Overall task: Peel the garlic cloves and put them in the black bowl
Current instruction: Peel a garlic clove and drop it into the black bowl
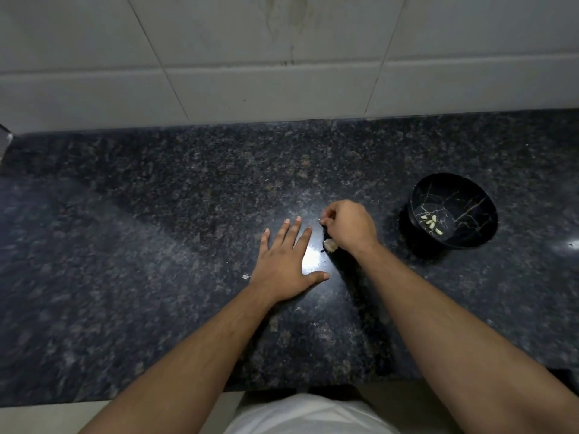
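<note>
Granite bench (156, 214) carries the flat, open left hand (283, 261), while the right hand (349, 227) pinches something small just above a garlic piece (330, 244); slippery skin could flick it short of the black bowl (479, 211) to its right.

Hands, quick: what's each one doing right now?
Left hand: open, fingers spread flat on the dark speckled granite counter, holding nothing.
Right hand: fingers curled, pinching something small at the fingertips; what it is cannot be told.
</note>
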